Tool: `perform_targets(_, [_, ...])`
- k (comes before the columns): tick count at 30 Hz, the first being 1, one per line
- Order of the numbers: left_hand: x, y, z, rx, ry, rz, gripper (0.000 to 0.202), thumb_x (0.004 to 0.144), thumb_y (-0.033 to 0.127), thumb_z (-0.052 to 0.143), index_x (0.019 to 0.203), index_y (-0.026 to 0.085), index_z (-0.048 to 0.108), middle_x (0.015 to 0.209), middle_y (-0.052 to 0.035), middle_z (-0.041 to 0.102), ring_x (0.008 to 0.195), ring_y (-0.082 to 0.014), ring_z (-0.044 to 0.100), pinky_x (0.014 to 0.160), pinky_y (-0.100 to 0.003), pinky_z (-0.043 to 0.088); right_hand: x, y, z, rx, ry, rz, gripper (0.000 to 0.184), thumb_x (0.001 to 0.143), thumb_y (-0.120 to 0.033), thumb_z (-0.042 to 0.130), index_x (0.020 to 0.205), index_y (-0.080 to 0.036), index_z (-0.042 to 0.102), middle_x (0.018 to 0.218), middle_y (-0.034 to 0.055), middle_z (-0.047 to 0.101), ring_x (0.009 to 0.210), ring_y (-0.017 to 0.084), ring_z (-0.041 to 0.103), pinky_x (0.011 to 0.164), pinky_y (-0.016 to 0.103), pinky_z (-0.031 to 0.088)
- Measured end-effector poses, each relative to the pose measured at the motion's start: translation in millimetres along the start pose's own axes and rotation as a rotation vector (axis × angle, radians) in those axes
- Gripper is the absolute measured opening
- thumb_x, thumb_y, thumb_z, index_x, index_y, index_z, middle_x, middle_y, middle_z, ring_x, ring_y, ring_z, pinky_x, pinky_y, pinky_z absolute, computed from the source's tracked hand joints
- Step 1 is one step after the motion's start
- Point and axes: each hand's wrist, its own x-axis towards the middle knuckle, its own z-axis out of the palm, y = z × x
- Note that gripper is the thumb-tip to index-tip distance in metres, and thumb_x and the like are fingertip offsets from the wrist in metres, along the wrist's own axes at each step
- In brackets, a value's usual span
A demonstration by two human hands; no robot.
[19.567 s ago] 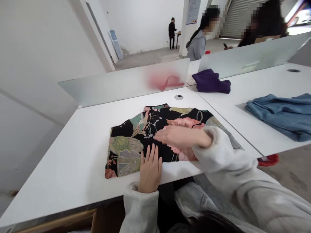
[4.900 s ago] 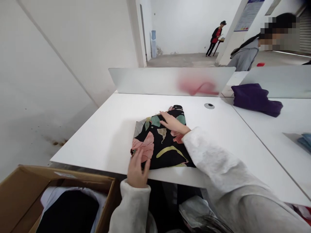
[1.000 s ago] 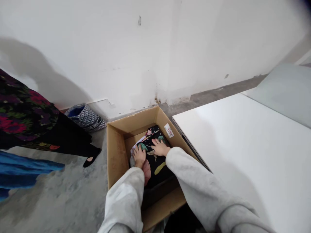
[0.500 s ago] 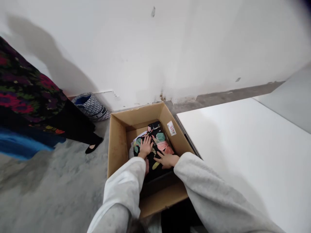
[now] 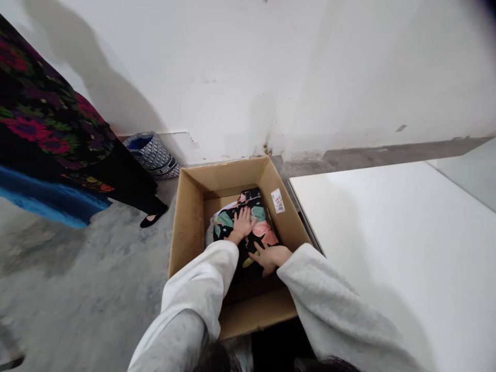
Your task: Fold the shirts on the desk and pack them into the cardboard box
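A folded black garment with a leaf print (image 5: 259, 214) lies flat in an open cardboard box (image 5: 225, 173), on top of a white cloth (image 5: 210, 231). My left hand (image 5: 243, 225) rests palm down on the garment's middle, fingers spread. My right hand (image 5: 271, 258) lies flat on its near part, closer to the box's right wall. Neither hand grips anything. A small white label (image 5: 278, 200) sits on the inside of the right wall. My sleeves hide the garment's near end.
A white table (image 5: 387, 258) stands right of the box. To the left, a person in a floral skirt (image 5: 50, 134) and black shoe (image 5: 153, 219) stands on the concrete floor (image 5: 77, 274), with a patterned bag (image 5: 153, 155) against the wall behind.
The garment has gone from the table into the box. Over the last second, my left hand has slid further into the box, and the view has shifted slightly.
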Motion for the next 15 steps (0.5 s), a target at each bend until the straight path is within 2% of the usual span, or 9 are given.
perform_targets(3, [3, -19, 4.3, 0.008, -0.029, -0.071, 0.058, 0.095, 0.041, 0.026, 0.147, 0.015, 0.030, 0.147, -0.0137, 0.041, 0.137, -0.0273, 0.035, 0.113, -0.052, 0.020, 10, -1, 11, -0.011, 0.056, 0.013, 0.102, 0.061, -0.023, 0.079, 0.149, -0.023, 0.028, 0.156, 0.0200, 0.004, 0.140, 0.043, 0.008, 0.105, 0.060, 0.029])
perform_targets(5, [-1, -23, 5.8, 0.024, -0.007, -0.077, 0.057, 0.096, 0.039, 0.025, 0.146, 0.014, 0.032, 0.147, -0.0138, 0.041, 0.137, -0.0267, 0.035, 0.114, -0.051, 0.019, 9, -1, 10, 0.001, 0.074, 0.011, 0.096, 0.063, -0.023, 0.078, 0.148, -0.023, 0.032, 0.156, 0.0198, 0.008, 0.140, 0.042, 0.010, 0.105, 0.060, 0.029])
perform_targets(8, [-10, -16, 5.3, 0.053, 0.056, -0.018, 0.054, 0.097, 0.030, 0.020, 0.146, 0.011, 0.032, 0.150, -0.0148, 0.036, 0.140, -0.0256, 0.030, 0.115, -0.049, 0.016, -3, -1, -1, 0.020, 0.077, -0.013, 0.094, 0.066, -0.023, 0.076, 0.148, -0.030, 0.030, 0.157, 0.0169, 0.007, 0.137, 0.043, 0.025, 0.103, 0.057, 0.035])
perform_targets(11, [-11, -10, -1.1, 0.070, 0.063, 0.159, 0.051, 0.096, 0.026, 0.027, 0.145, 0.020, 0.035, 0.153, -0.0046, 0.032, 0.142, -0.0185, 0.023, 0.117, -0.037, 0.016, -16, -1, -8, 0.016, 0.130, 0.042, 0.095, 0.071, -0.026, 0.072, 0.150, -0.034, 0.020, 0.158, 0.0169, 0.000, 0.126, 0.042, 0.045, 0.095, 0.052, 0.045])
perform_targets(13, [-1, -15, -9.2, 0.084, 0.067, 0.234, 0.051, 0.095, 0.030, 0.032, 0.146, 0.024, 0.034, 0.155, -0.0008, 0.027, 0.144, -0.0177, 0.017, 0.118, -0.037, 0.013, -17, -2, -5, 0.024, 0.103, 0.088, 0.098, 0.069, -0.028, 0.074, 0.150, -0.033, 0.021, 0.157, 0.0189, 0.005, 0.120, 0.041, 0.052, 0.091, 0.051, 0.048])
perform_targets(15, [13, -28, -18.2, 0.103, 0.093, 0.207, 0.055, 0.095, 0.033, 0.031, 0.148, 0.018, 0.029, 0.157, -0.0054, 0.021, 0.146, -0.0225, 0.010, 0.118, -0.044, 0.009, -12, -2, 3, 0.073, 0.117, 0.062, 0.093, 0.064, -0.034, 0.077, 0.146, -0.030, 0.034, 0.155, 0.0195, 0.020, 0.115, 0.040, 0.056, 0.091, 0.051, 0.048])
